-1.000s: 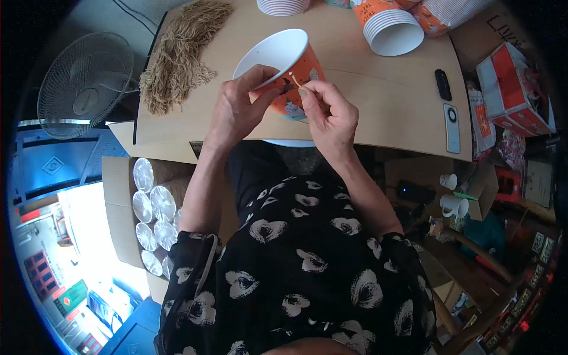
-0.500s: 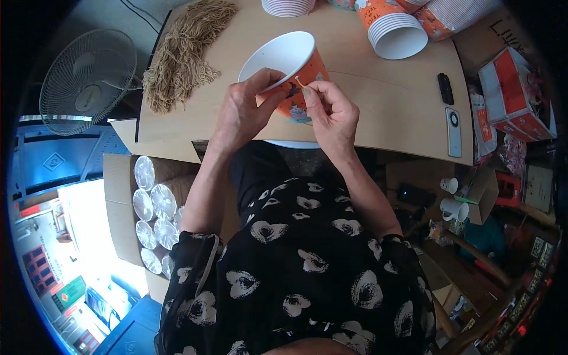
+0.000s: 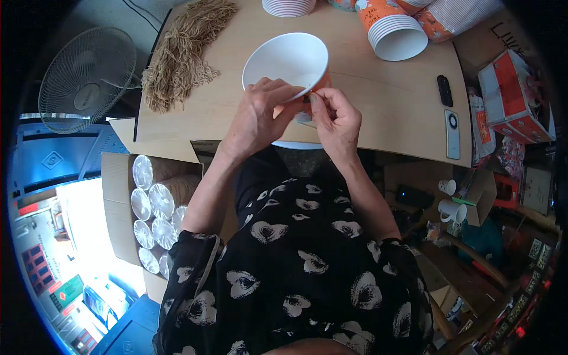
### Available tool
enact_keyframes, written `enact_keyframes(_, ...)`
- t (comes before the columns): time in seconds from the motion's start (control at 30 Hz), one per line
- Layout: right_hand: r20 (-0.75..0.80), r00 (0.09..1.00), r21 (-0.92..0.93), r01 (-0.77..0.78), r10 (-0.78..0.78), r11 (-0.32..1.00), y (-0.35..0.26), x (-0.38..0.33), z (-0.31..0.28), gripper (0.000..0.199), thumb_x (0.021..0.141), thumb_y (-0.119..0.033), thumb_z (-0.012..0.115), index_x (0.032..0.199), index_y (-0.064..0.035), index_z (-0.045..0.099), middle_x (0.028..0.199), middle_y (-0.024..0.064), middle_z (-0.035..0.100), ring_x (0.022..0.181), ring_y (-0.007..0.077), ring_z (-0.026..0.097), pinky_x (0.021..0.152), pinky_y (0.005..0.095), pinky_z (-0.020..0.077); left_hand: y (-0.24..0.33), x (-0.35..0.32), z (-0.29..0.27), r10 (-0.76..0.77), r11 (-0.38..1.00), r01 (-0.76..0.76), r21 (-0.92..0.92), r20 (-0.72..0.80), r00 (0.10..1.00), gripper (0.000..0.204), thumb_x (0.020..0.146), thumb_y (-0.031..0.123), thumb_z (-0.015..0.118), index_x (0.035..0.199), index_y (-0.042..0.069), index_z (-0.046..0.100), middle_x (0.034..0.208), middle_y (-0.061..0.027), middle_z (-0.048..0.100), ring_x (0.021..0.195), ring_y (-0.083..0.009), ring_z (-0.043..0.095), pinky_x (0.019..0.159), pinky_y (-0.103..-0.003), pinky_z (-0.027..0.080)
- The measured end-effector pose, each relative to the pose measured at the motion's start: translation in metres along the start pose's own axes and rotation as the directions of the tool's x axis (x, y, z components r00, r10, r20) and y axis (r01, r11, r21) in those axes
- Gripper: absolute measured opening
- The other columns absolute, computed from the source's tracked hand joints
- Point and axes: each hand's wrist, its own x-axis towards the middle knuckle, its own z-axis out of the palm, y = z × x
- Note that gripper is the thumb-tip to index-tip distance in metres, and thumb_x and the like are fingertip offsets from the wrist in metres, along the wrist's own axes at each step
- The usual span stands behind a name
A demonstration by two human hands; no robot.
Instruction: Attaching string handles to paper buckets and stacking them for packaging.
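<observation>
Since earlier, the bucket (image 3: 287, 56), at twelve o'clock, turns its mouth further toward view. On the tabletop (image 3: 390, 115), tan cords (image 3: 183, 59) lie at the bucket's nine. The left hand (image 3: 254, 118) grips its rim at seven; the right hand (image 3: 337, 118) pinches closed at five, contents hidden.

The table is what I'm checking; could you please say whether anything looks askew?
The nested orange cups, back right, look askew: they lie on their side, not upright. No spill is visible.

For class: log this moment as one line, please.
left hand: grip on rim of orange paper bucket | right hand: at bucket's outer side, near rim | bucket mouth: facing camera | nearby: tan cord bundle, phone
</observation>
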Motion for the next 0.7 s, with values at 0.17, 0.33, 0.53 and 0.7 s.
enact_keyframes(0.17, 0.018, 0.996, 0.006, -0.088, 0.088, 0.996, 0.006, -0.005, -0.010, 0.006, 0.098, -0.004, 0.064, 0.099, 0.0024, 0.063, 0.077, 0.0004, 0.064, 0.068, 0.0043, 0.057, 0.060, 0.0220, 0.0467, 0.004, -0.001, 0.014, -0.016, 0.998, 0.015, 0.063, 0.013, 1.000, 0.021, 0.087, 0.016, 0.073, 0.108, 0.016, 0.076, 0.090, -0.0038, 0.069, 0.087, -0.0259, 0.062, 0.081, -0.041, 0.045)
enact_keyframes(0.33, 0.014, 0.994, 0.020, -0.110, 0.109, 0.994, 0.010, -0.001, -0.021, 0.007, 0.099, -0.003, 0.062, 0.101, 0.0030, 0.063, 0.079, 0.0007, 0.065, 0.070, 0.0049, 0.058, 0.062, 0.0213, 0.0472, 0.009, 0.003, 0.025, -0.070, 0.996, 0.067, 0.062, 0.038, 0.997, 0.021, 0.090, 0.020, 0.070, 0.109, 0.018, 0.076, 0.091, -0.0032, 0.070, 0.085, -0.0264, 0.063, 0.082, -0.041, 0.045)
enact_keyframes(0.53, 0.020, 0.990, 0.017, -0.140, 0.139, 0.990, 0.012, 0.001, -0.034, 0.006, 0.099, -0.002, 0.061, 0.103, 0.0024, 0.063, 0.082, 0.0010, 0.065, 0.073, 0.0054, 0.060, 0.064, 0.0205, 0.0476, 0.010, 0.009, 0.036, -0.070, 0.995, 0.068, 0.069, 0.018, 0.997, 0.021, 0.092, 0.024, 0.067, 0.109, 0.018, 0.077, 0.097, -0.0028, 0.074, 0.088, -0.0264, 0.065, 0.083, -0.041, 0.046)
enact_keyframes(0.7, -0.041, 0.995, -0.110, -0.090, 0.086, 0.990, 0.003, 0.005, -0.055, 0.015, 0.098, -0.004, 0.062, 0.112, 0.0012, 0.061, 0.085, 0.0015, 0.067, 0.074, 0.0049, 0.061, 0.065, 0.0204, 0.0487, 0.012, 0.019, 0.041, -0.083, 0.991, 0.072, 0.114, 0.095, 0.992, 0.019, 0.088, 0.017, 0.071, 0.105, 0.012, 0.078, 0.099, -0.0057, 0.075, 0.086, -0.0261, 0.069, 0.079, -0.041, 0.051)
